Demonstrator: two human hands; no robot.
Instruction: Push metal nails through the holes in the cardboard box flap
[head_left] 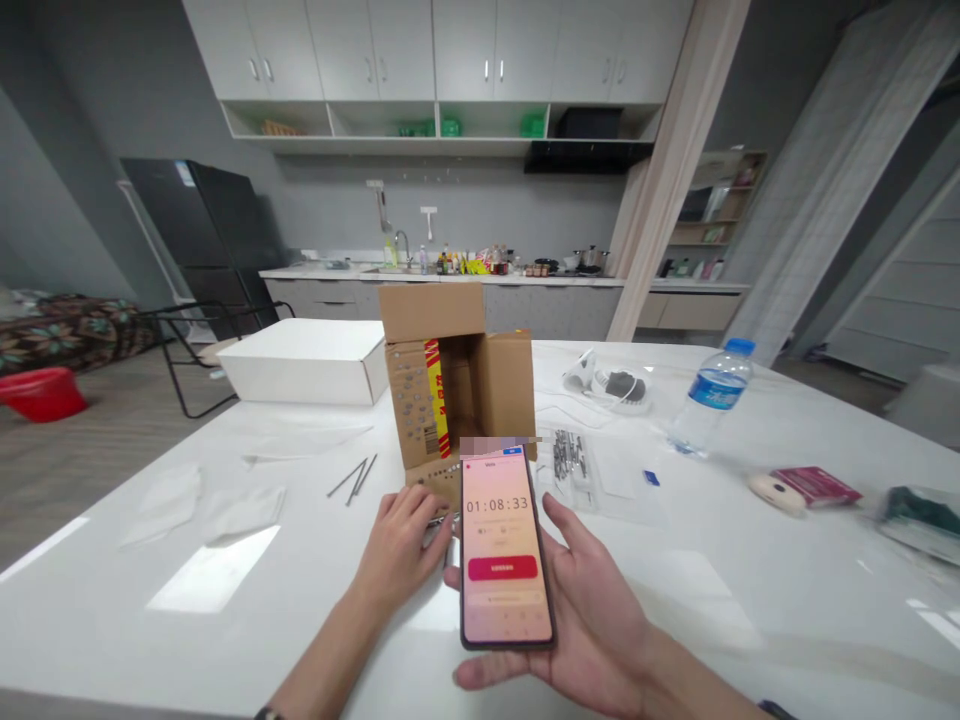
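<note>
A smartphone (pixel 501 560) lies screen up in my right hand (pixel 592 600), its digits around the phone's edges. The lit pinkish screen reads 01:08:33 above a red button. My left hand (pixel 401 545) is just left of the phone, at the lower front flap (pixel 424 482) of an open cardboard box (pixel 504 385). Its fingers are curled together, and a small dark metallic bit shows by the fingertips; what they hold is mostly hidden. Round grey dots and red-yellow tape mark the box's left flap. Several long screws or nails (pixel 358 478) lie to its left.
A white box (pixel 300 360) stands at the back left. Clear bags of small metal parts (pixel 568 455), a blue piece (pixel 651 478), a white corded device (pixel 607 382), a water bottle (pixel 712 395) and a maroon packet (pixel 814 487) lie right. White tissues (pixel 244 510) lie left.
</note>
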